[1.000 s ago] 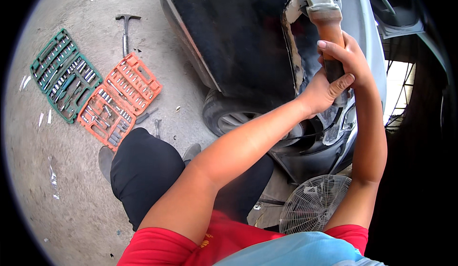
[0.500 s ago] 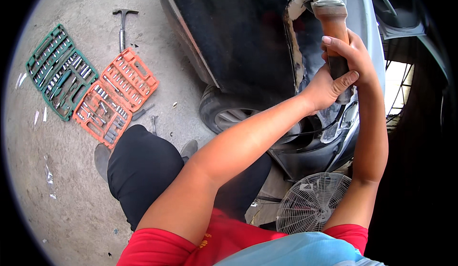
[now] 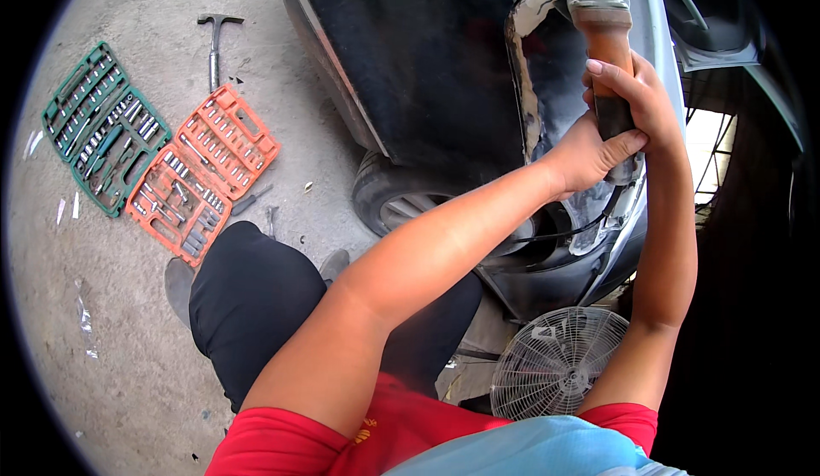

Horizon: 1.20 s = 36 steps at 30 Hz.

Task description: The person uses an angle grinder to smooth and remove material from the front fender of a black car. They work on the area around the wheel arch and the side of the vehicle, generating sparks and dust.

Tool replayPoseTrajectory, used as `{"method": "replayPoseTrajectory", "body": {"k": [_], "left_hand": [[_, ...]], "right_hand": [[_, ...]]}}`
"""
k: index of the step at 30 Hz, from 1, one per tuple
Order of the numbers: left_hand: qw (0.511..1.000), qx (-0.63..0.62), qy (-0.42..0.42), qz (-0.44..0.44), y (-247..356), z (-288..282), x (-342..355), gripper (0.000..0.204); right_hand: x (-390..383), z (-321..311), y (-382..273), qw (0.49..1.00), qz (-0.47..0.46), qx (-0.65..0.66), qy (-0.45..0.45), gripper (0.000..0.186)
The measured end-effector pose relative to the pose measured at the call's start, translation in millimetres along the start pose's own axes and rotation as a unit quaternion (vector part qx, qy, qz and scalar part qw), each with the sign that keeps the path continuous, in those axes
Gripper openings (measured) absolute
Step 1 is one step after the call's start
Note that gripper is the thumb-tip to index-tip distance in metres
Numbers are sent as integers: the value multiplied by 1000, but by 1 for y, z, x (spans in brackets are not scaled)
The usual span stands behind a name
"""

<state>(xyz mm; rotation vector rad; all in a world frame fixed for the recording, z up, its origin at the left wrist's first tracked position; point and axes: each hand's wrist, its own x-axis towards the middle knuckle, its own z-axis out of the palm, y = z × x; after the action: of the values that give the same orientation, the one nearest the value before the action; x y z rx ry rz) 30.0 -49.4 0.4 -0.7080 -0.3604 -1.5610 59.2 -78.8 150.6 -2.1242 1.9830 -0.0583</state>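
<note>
An angle grinder (image 3: 610,46) with a grey metal head and a worn orange-and-black body is in both my hands, against the car's body at the upper right. My left hand (image 3: 589,153) closes around the rear end, thumb laid across it. Further up the body, my right hand (image 3: 647,105) wraps around from the right side. The grinder's head rests at or just above a rough, pale-edged strip (image 3: 531,15) beside the dark car panel (image 3: 418,58). Its disc is mostly hidden under the head. A dark cord (image 3: 609,203) runs from the tool's rear.
Below the panel is a car wheel (image 3: 397,203). A wire-caged fan (image 3: 559,365) stands near my right arm. On the concrete floor at left lie an open green socket set case (image 3: 132,164), an open orange one (image 3: 248,169) and a hammer (image 3: 214,53).
Both hands and the grinder have shifted slightly right along the car body. My grip looks the same. The whole view has moved a little.
</note>
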Motion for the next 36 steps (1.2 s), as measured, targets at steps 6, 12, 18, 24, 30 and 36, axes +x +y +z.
{"method": "replayPoseTrajectory", "body": {"k": [6, 12, 18, 24, 30, 36], "left_hand": [[1000, 9, 15, -9, -17, 12, -6, 64], [1000, -5, 9, 5, 4, 4, -1, 64], [1000, -8, 23, -17, -7, 17, -2, 61], [1000, -6, -2, -1, 16, 5, 7, 61], [1000, -6, 17, -20, 7, 20, 3, 65], [1000, -12, 6, -10, 16, 14, 9, 66]], "right_hand": [[-13, -2, 5, 999, 34, 8, 22, 48], [5, 5, -14, 1000, 13, -22, -19, 48], [-9, -6, -6, 999, 38, -7, 21, 47], [15, -3, -21, 1000, 12, -19, -20, 49], [-4, -8, -17, 998, 44, -23, 28, 53], [7, -4, -27, 999, 22, -23, 12, 52]]}}
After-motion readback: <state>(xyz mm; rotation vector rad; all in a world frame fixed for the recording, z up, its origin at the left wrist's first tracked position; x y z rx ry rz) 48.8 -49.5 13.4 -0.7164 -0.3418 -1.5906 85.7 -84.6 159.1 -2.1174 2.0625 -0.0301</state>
